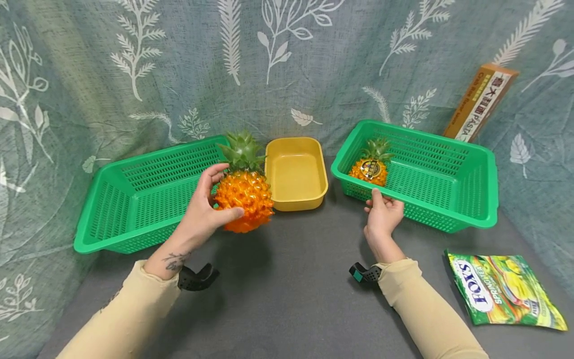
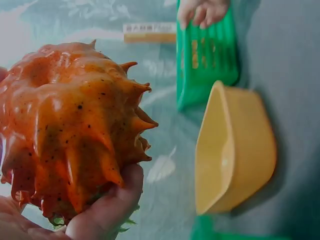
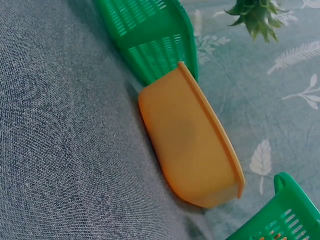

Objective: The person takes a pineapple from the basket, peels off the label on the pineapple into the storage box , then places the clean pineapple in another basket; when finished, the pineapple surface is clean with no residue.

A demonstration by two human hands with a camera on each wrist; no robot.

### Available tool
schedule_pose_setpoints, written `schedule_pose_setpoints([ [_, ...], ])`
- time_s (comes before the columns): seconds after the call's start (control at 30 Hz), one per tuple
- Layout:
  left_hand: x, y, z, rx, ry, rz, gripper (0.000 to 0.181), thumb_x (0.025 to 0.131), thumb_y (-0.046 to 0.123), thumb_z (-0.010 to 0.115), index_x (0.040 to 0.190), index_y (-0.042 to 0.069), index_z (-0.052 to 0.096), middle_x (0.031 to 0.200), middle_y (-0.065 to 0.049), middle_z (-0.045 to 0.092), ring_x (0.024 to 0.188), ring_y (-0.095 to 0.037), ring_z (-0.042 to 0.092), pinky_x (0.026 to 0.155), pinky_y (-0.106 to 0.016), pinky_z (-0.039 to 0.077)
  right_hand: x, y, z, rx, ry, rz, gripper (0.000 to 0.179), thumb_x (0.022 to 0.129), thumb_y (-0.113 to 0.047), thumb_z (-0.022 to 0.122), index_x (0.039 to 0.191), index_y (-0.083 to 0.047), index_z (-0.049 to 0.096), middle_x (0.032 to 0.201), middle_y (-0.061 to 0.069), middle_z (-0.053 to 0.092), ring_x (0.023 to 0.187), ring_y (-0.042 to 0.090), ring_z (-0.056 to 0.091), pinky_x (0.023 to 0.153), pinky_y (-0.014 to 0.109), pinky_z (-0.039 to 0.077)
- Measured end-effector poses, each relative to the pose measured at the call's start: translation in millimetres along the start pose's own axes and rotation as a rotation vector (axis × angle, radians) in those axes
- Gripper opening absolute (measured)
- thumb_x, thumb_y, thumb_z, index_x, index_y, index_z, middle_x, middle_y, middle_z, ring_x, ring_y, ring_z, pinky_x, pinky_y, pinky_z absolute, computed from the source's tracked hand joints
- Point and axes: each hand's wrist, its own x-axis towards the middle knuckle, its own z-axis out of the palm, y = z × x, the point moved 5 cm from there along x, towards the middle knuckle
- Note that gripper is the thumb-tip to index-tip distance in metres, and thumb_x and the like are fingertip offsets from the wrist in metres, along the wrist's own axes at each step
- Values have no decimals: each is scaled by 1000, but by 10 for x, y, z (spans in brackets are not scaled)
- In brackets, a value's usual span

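Pineapple [image 1: 245, 202], the large orange one, is hanging above the tabletop [image 1: 305, 279], in front of the gap between the left green basket [image 1: 130, 241] and the yellow tub [image 1: 299, 204]. The left hand [image 1: 206, 207] is gripping it from its left side, the thumb crossing the near face and the other fingers curling round the body just below the crown. Its long axis is running close to upright, the leafy crown pointing up and away from the person and the base facing down, so the fruit is lying just to the right of the left palm. The left hand is clearly being the nearer one; the right hand [image 1: 383, 214] is pinching the near rim of the right green basket [image 1: 430, 212], well apart from the held fruit. Inside that basket a smaller labelled pineapple [image 1: 369, 172] is sitting at the left end, near the right fingers
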Motion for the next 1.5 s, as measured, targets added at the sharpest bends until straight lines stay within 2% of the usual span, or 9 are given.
schedule_pose_setpoints([
  [0.2,298,-12,-321,57,32,-91,78,82,11,62,144,18,16,138,-17,23,91,-23,51,72,-26,49,0,2,0,2,-2,3,18,89,-12,62,99,-13,47,72,0,49,54,7,53,47,18,45],
  [0.3,435,-116,-457,91,36,-141,80,84,14,62,145,19,12,144,-18,16,102,-30,47,76,-33,47,1,2,-4,2,1,2,17,89,-13,61,97,-14,46,73,0,49,55,7,53,47,19,46],
  [0.47,605,-307,-667,182,17,-210,83,84,19,62,147,15,8,149,-22,9,127,-39,27,88,-49,39,-5,3,0,-10,-1,6,18,89,-13,61,99,-15,46,73,0,49,55,7,53,47,18,46],
  [0.63,702,-460,-796,284,-43,-255,86,84,23,63,148,12,6,149,-25,6,131,-43,20,88,-51,38,-10,-1,1,-6,6,5,18,88,-12,61,97,-15,46,74,0,49,54,7,53,47,17,45],
  [0.97,745,-614,-837,367,-104,-310,88,83,25,64,148,9,5,147,-28,13,117,-41,37,83,-46,42,-9,-3,3,-8,-1,11,19,88,-13,62,101,-14,48,72,-1,49,54,7,53,48,20,46],
  [1.17,784,-647,-842,421,-122,-305,89,82,26,66,147,7,7,149,-29,6,123,-44,28,89,-54,38,-9,10,-7,-18,9,9,18,89,-12,62,100,-13,48,72,-1,51,54,7,53,47,19,46],
  [1.27,808,-664,-830,434,-152,-314,89,83,27,65,147,7,7,150,-29,0,133,-47,14,95,-59,32,-4,18,-10,-31,12,12,17,89,-13,61,97,-16,47,73,-1,51,54,6,53,48,19,46],
  [1.4,805,-684,-780,359,-228,-376,90,87,28,62,149,13,-1,150,-29,-7,133,-51,15,91,-62,38,6,16,-1,-24,9,6,17,88,-12,62,97,-15,48,72,-1,51,54,7,53,47,19,46],
  [1.5,782,-702,-727,279,-283,-426,90,89,27,59,149,17,-7,149,-31,-4,126,-52,28,79,-60,47,14,12,5,-9,6,-2,17,88,-11,62,99,-14,49,70,-1,51,53,7,53,47,20,46],
])
